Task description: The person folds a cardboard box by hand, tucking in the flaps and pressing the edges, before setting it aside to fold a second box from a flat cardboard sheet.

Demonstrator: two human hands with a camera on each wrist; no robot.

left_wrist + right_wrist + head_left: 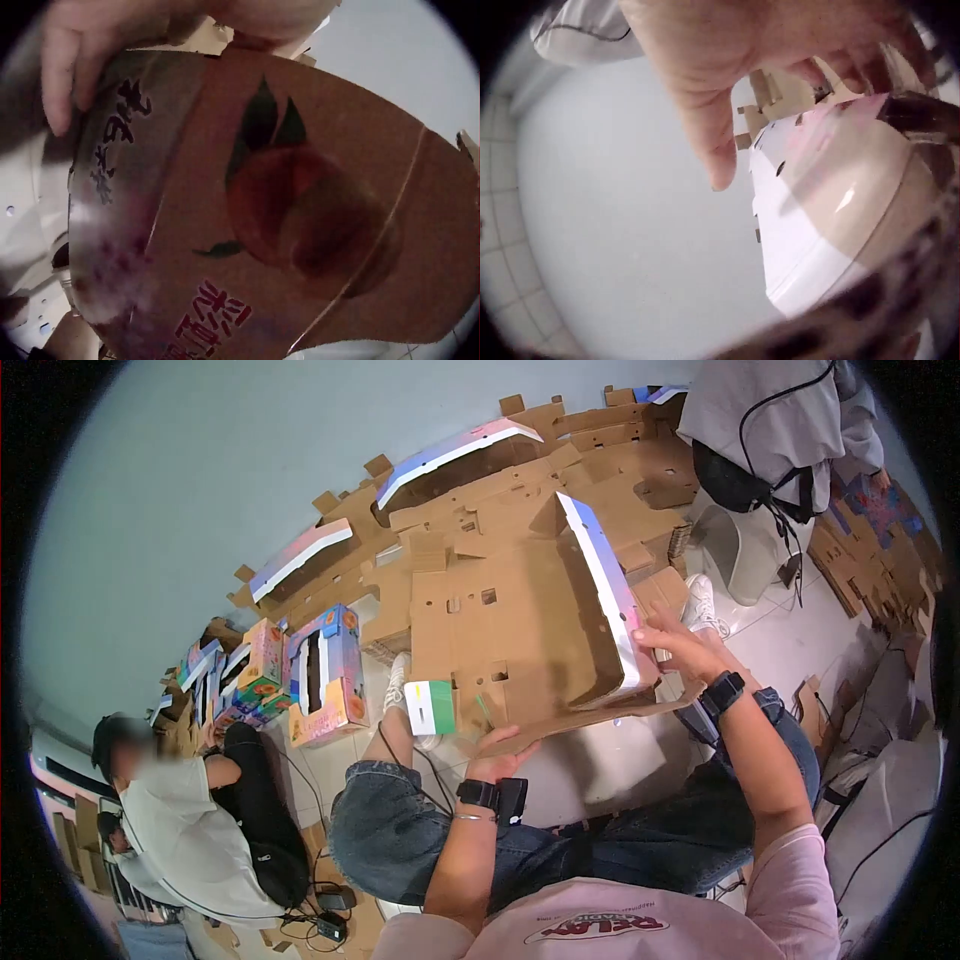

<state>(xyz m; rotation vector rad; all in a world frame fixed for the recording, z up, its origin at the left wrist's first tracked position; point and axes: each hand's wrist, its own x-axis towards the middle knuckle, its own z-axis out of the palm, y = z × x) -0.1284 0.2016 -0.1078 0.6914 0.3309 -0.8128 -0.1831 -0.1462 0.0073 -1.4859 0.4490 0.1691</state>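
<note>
In the head view, a large cardboard piece lies brown side up, with a white, blue and pink side panel standing at its right. My left hand touches the near edge; in the left wrist view its extended fingers lie by a printed panel showing a peach. My right hand touches the side panel's near end. In the right wrist view, my right hand has its thumb straight, apart from the white and pink panel, with some fingers partly hidden behind it.
More cardboard stands along the wall. Printed boxes are at the left, near a seated person. A green and white box sits by my foot. Another person is at upper right beside a white stool.
</note>
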